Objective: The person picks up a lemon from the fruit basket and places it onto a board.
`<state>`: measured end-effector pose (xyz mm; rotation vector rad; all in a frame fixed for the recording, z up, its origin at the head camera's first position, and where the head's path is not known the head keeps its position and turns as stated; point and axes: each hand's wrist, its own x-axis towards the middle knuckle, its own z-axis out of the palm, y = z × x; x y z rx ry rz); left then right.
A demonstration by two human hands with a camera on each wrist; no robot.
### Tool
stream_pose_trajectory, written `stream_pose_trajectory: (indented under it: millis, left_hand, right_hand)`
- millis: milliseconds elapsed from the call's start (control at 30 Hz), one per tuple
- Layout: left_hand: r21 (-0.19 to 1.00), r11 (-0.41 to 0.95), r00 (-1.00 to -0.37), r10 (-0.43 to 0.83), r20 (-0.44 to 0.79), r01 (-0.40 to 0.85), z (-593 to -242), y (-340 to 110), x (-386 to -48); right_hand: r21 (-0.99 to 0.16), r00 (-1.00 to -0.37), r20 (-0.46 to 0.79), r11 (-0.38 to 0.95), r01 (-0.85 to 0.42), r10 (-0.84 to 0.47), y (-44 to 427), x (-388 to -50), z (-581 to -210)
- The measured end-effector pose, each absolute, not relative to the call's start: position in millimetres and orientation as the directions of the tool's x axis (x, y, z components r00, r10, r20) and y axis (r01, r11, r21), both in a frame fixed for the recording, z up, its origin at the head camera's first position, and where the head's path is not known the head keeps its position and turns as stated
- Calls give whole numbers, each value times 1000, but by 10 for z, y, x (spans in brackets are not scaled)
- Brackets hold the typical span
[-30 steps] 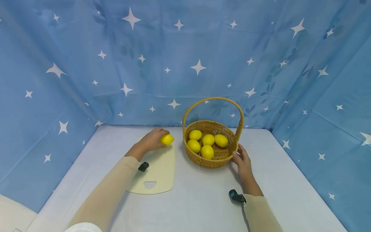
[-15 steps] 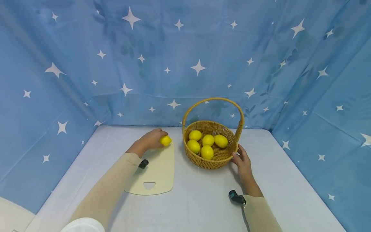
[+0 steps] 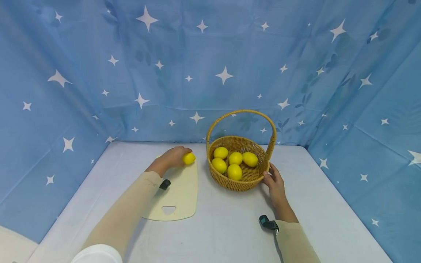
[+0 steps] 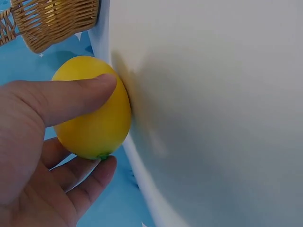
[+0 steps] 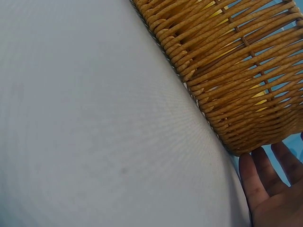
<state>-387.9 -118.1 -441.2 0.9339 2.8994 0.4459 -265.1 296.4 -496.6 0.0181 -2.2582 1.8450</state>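
Note:
My left hand [image 3: 171, 159] grips a yellow lemon [image 3: 189, 158] at the far end of a cream cutting board [image 3: 179, 195]. In the left wrist view the thumb lies across the lemon [image 4: 102, 135], with fingers beneath near its green stem end. Its side is close to the pale surface; whether it touches I cannot tell. At the right side of a wicker basket [image 3: 239, 185], my right hand [image 3: 277, 186] holds the rim, thumb on the edge and fingers along the outer wall. Several lemons [image 3: 235, 172] lie inside the basket. The right wrist view leaves most of the thumb out.
The basket's tall arched handle [image 3: 241, 111] rises above the lemons. Both stand on a white-covered table [image 3: 227, 226], with a blue starry curtain [image 3: 184, 54] behind and at the sides. Small black cameras [image 3: 268, 222] sit at both wrists. A white round object [image 3: 97, 254] shows at the bottom left.
The left hand with its lemon has shifted only slightly over the far end of the board. The right hand and basket have stayed in place; the head view has tilted a little.

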Motion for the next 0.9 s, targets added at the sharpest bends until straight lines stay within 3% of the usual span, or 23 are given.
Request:
stream_pose_trajectory:
  millis: [267,900]
  left_hand:
    - [341,774,-826,563,17,534,-4365,-1149,-3828]
    - [353,793,-844,537,-22,496,-4406,-1235,-3854]
  right_hand:
    - [-962,-971,221,185,-201,95,2934,-2606,-4892]
    - [-961,-971,209,208,-182,115,2975,-2655,-4992]
